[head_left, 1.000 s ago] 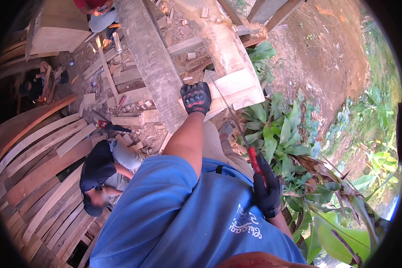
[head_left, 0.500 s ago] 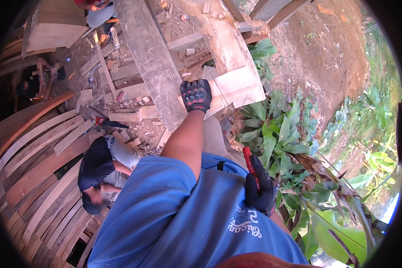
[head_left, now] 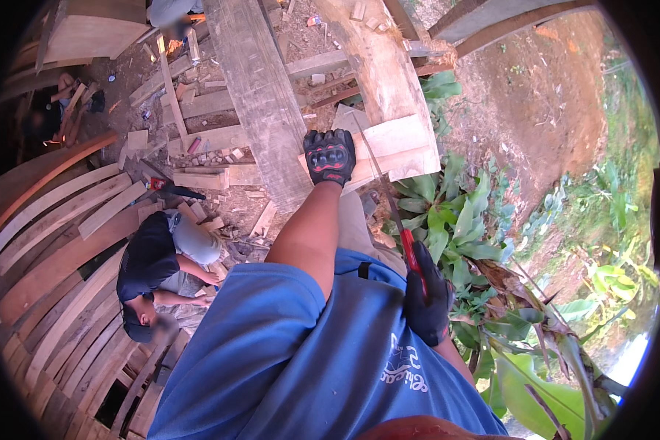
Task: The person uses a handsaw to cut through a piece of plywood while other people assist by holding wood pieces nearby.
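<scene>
The saw [head_left: 389, 196] slants across the board [head_left: 400, 138], its thin dark blade narrowing toward the far end. The tip is hard to make out against the pale wood, and the teeth are too small to see. Most of its red handle is covered by the right grip [head_left: 428, 297], a black glove closed around it near the hem of the blue shirt [head_left: 301, 352].

The left grip [head_left: 330, 157], gloved in black with red trim, is curled knuckles-up over the board's left end. Its fingertips are hidden, so I cannot tell whether it clamps the wood or only presses on it.

The board is pale and clean-looking, with a lengthwise line; whether that is a joint or a step is unclear. It lies across the near end of a stained wide plank [head_left: 367, 62], cut off by the upper edge. A grey plank [head_left: 253, 92] runs beside it, also cut off.

Leaves [head_left: 455, 213] crowd below the board's right end. At left, a co-worker [head_left: 150, 257] bends over, the work partly obscured.
</scene>
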{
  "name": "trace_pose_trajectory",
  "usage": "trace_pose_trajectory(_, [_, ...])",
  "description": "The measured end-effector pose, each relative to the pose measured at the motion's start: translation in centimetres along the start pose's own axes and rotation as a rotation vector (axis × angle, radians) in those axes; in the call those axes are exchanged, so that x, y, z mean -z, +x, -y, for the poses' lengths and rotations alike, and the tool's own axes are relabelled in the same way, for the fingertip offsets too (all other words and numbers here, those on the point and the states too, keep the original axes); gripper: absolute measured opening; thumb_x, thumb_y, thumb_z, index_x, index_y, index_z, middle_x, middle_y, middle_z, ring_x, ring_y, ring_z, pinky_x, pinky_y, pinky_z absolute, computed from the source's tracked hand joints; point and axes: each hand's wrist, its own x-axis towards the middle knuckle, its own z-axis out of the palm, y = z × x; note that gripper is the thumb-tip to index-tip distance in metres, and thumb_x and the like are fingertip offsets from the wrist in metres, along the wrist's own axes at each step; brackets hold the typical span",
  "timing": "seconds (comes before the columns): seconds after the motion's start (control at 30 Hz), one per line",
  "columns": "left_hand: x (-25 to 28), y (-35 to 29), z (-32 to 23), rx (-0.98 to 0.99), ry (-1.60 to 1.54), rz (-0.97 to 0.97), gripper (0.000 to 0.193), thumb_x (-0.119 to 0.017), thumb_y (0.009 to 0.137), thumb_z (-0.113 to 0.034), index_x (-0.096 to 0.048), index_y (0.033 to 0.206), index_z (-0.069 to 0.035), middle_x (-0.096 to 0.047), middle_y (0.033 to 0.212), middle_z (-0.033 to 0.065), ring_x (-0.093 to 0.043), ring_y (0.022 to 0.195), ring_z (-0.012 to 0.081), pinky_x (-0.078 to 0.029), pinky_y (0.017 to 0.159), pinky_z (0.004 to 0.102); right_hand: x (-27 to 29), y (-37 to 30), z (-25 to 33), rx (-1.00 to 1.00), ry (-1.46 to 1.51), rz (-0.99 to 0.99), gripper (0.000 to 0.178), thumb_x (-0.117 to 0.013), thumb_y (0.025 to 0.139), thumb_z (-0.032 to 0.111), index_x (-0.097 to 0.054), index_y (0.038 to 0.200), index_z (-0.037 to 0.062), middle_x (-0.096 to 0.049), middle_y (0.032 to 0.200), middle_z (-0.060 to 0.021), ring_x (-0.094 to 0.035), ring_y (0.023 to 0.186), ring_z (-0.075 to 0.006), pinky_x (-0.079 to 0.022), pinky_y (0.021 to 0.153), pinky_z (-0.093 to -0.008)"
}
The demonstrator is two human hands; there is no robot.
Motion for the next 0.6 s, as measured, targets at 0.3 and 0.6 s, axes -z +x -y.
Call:
trace_pose_trajectory(0.3, [-0.3,0.2,0.2,-0.025,0.001,-0.001,0.028,-0.055,0.102,-0.029,-0.075,0.092,-0.011,-0.079,0.094,0.0146,-0.075,0.098,0.0310,-0.043,0.113,0.0510,-2.6,6.5,-0.2,0.011,0.034,0.016,0.051,-0.061,0.104,0.009,-0.063,0.155,0.0073,-0.074,0.139,-0.0226,-0.077,0.119,-0.0338,-0.057,0.102,-0.0417])
trace_pose_trajectory(0.6, [-0.9,0.1,0.3,0.002,-0.035,-0.002,0.030,-0.052,0.103,-0.029,-0.075,0.093,-0.011,-0.078,0.094,0.0149,-0.075,0.097,0.0308,-0.042,0.116,0.0512,-3.2,6.2,-2.3,0.105,-0.019,-0.036,0.052,-0.064,0.102,0.009,-0.063,0.154,0.0102,-0.073,0.142,-0.0206,-0.075,0.126,-0.0346,-0.058,0.102,-0.0430])
